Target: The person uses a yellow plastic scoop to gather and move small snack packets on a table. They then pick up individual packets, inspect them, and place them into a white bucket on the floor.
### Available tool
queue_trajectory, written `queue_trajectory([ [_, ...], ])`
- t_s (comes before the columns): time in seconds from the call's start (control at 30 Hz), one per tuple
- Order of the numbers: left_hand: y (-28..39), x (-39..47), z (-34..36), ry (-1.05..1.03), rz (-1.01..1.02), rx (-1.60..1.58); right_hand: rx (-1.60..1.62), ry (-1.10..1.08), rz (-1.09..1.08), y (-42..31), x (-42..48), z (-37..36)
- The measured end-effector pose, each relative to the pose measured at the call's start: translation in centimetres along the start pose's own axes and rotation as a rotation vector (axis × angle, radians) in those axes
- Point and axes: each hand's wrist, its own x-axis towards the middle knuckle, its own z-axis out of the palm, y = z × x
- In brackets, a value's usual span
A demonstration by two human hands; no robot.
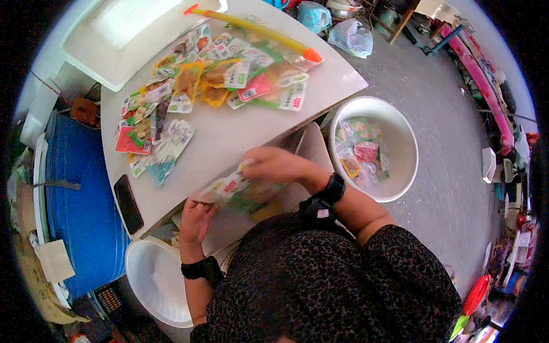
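Both hands are over the near edge of a pale table (240, 135), holding a motion-blurred plastic packet (227, 185) with white and green printing between them. My left hand (197, 221) grips its lower left end. At the upper right end, the fingers of my right hand (274, 165) pinch it. Beyond them, a loose pile of sealed food packets (186, 83) in yellow, red, green and white spreads over the tabletop. Closest to my left hand in that pile lies a white and teal packet (167, 154).
A white bucket (411, 150) holding several packets (364, 151) stands to the right. At lower left is a white basin (156, 278). A phone (128, 205), a foam box (92, 64) and a yellow tube with orange ends (257, 29) lie around the table; a blue barrel (81, 201) adjoins it.
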Motion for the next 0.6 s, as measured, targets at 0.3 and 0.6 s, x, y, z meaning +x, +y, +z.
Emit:
queue_trajectory([
  [0.3, -4.1, 0.1, -4.7, 0.309, -0.314, 0.402, -0.236, 0.445, 0.025, 1.3, -10.9, -11.2],
  [0.6, -7.7, 0.7, -9.8, 0.395, -0.355, 0.451, -0.007, 0.936, 0.264, 10.0, -20.9, -20.2],
])
